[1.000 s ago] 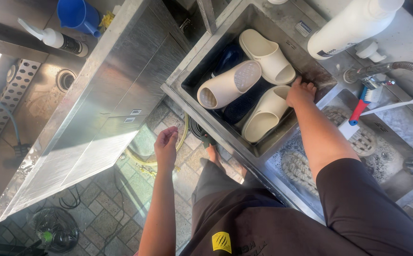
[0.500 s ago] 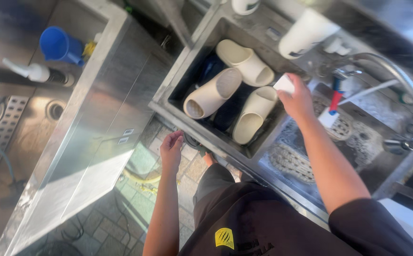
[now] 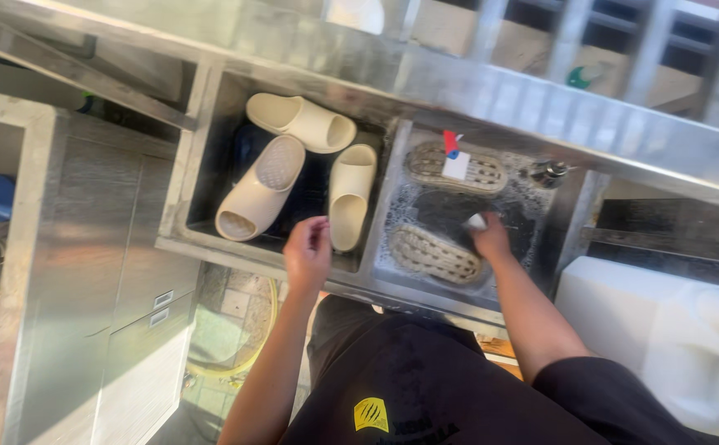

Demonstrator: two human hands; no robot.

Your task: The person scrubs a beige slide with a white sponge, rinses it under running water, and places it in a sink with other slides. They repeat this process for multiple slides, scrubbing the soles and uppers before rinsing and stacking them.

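A small white object (image 3: 476, 221) is being pinched by the right hand (image 3: 491, 239) above the soapy slipper (image 3: 432, 253) — the left hand (image 3: 308, 251), fingers loosely curled, is being held empty over the sink edge (image 3: 236, 251).

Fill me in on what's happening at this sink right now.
A person in a dark top stands over a steel double sink. Three cream slides lie in the left basin, over something dark. Two more slides, covered in suds, lie soles up in the right basin, with a red-handled brush resting on the far one. The right hand holds a small white object just above the near soapy slide. The left hand hovers at the left basin's front edge, holding nothing.
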